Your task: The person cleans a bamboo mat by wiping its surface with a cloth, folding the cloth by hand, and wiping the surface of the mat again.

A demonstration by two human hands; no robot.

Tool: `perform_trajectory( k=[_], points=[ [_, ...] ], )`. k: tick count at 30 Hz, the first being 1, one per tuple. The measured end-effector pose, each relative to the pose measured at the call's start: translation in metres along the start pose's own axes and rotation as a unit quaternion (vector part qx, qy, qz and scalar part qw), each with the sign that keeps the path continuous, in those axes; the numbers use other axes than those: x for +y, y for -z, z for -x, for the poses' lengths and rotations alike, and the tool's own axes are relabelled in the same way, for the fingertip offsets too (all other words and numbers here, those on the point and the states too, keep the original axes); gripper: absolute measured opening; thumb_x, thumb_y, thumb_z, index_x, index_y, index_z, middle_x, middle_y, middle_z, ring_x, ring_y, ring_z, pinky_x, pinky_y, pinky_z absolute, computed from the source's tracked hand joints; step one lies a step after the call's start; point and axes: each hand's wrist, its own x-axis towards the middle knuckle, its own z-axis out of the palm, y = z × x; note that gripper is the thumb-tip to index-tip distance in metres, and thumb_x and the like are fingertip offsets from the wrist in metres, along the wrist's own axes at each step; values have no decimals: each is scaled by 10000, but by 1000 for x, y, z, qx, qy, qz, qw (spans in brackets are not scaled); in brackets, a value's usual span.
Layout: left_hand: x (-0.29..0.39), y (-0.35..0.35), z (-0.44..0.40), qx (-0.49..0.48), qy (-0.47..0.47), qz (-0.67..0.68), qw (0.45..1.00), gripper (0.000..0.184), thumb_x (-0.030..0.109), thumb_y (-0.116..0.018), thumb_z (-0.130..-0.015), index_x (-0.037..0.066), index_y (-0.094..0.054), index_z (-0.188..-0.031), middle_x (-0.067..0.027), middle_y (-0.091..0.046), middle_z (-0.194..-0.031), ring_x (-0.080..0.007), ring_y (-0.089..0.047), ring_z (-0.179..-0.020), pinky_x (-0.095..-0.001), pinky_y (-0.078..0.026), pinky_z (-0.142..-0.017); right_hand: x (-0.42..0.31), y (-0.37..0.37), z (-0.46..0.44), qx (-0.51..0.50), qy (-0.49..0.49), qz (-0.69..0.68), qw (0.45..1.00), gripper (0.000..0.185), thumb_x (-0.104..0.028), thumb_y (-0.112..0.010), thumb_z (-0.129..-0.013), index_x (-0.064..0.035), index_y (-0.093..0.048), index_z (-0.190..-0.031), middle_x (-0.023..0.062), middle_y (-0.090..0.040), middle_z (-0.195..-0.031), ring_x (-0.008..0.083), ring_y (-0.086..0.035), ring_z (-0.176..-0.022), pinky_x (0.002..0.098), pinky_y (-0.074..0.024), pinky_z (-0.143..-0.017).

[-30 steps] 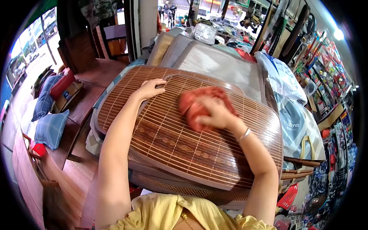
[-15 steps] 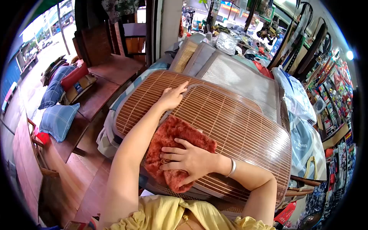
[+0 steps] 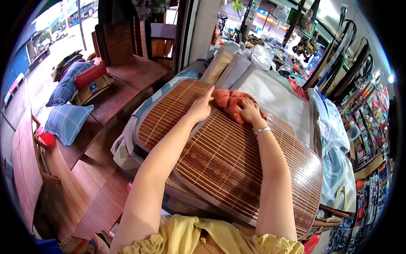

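A brown slatted bamboo mat [image 3: 220,156] with rounded corners lies on top of a stack of mats. Near its far edge, my right hand [image 3: 250,111] presses on a bunched red-orange fluffy cloth [image 3: 231,101], its fingers bent into the fabric. My left hand [image 3: 201,108] rests on the mat just left of the cloth, one finger stretched out toward the far edge and nothing held. A second brown mat [image 3: 167,114] shows under and to the left of the top one.
Silvery mesh mats [image 3: 275,95] lie behind the stack. Plastic-wrapped goods [image 3: 334,122] stand at the right, before shelves of small items. Blue cushions [image 3: 69,122] and a red bolster [image 3: 90,75] lie on wooden benches [image 3: 112,101] at the left. Belts [image 3: 357,70] hang at the upper right.
The cloth, spread out at the near left half a second ago, is now bunched near the far edge, moved there under my right hand. The view has shifted, and my left hand stays on the mat.
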Motion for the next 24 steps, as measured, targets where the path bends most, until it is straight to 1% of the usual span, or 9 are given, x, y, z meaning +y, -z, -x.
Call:
perform_trajectory(
  k=[2, 4, 6, 9, 12, 14, 18, 20, 24],
  points=[
    [-2, -5, -5, 27, 0, -52, 998, 777, -43, -430, -842, 177, -138, -1527, -238, -508, -1354, -373, -456, -1285, -412, -361, -1061, -25, 16, 19, -97, 36, 8, 995, 733, -580, -450, -919, -33, -437, -1405, 101, -301, -1542, 261, -176, -1455, 495, -105, -1169],
    [-17, -12, -13, 70, -50, -31, 996, 780, -59, -419, -814, 192, -195, -1517, -256, -518, -1330, -380, -477, -1265, -400, -369, -1062, -50, 27, 51, -142, 142, 19, 980, 633, -477, -486, -892, 17, -562, -1280, 133, -297, -1538, 279, -178, -1452, 518, -91, -1172],
    [-22, -4, -18, 29, -53, 11, 998, 681, -12, -438, -846, 180, -295, -1484, -234, -526, -1332, -361, -507, -1237, -393, -394, -1042, -73, 45, 93, -134, 260, 18, 956, 613, -418, -524, -838, 54, -586, -1224, 143, -316, -1527, 309, -197, -1443, 544, -101, -1169],
    [-5, -4, -4, -31, -109, -134, 985, 377, 178, -552, -915, 194, -588, -1291, -122, -524, -1379, -292, -501, -1258, -418, -355, -1061, -90, 65, 160, -85, 386, -11, 918, 741, -427, -625, -751, -236, -416, -1436, 123, -307, -1537, 327, -240, -1433, 577, -144, -1153],
    [-10, -9, -5, -41, -128, -202, 970, 343, 338, -585, -904, 197, -647, -1209, -67, -569, -1326, -236, -449, -1303, -478, -242, -1100, -85, 82, 212, -98, 379, -29, 920, 721, -420, -650, -750, -208, -456, -1411, 123, -327, -1525, 327, -245, -1432, 562, -141, -1157],
    [-10, -7, -4, -32, -141, -205, 968, 332, 310, -586, -899, 169, -658, -1190, -82, -592, -1297, -256, -502, -1254, -445, -311, -1076, -56, 97, 227, -89, 320, -48, 942, 696, -385, -656, -749, -199, -476, -1396, 133, -360, -1506, 322, -266, -1424, 532, -147, -1163],
    [4, -7, 1, -36, -109, -185, 976, 330, 275, -593, -898, 121, -657, -1183, -112, -606, -1271, -277, -537, -1214, -421, -373, -1064, 71, 94, 261, -35, 18, -62, 997, 560, -291, -596, -822, -55, -523, -1324, 110, -353, -1516, 296, -267, -1426, 511, -130, -1173],
    [1, -6, 1, -27, -111, -185, 976, 319, 258, -594, -902, 113, -660, -1178, -121, -602, -1276, -282, -536, -1217, -417, -387, -1058, 128, 103, 280, -37, -148, 26, 988, 583, -377, -544, -900, -52, -470, -1378, 71, -290, -1552, 258, -208, -1449, 492, -109, -1175],
    [8, -6, 3, -23, -107, -197, 974, 322, 259, -602, -899, 112, -662, -1179, -124, -592, -1292, -297, -541, -1211, -415, -402, -1049, 171, 102, 301, 1, -241, 70, 968, 637, -452, -485, -921, -23, -447, -1390, 85, -263, -1561, 255, -179, -1457, 496, -113, -1166]
  ],
)
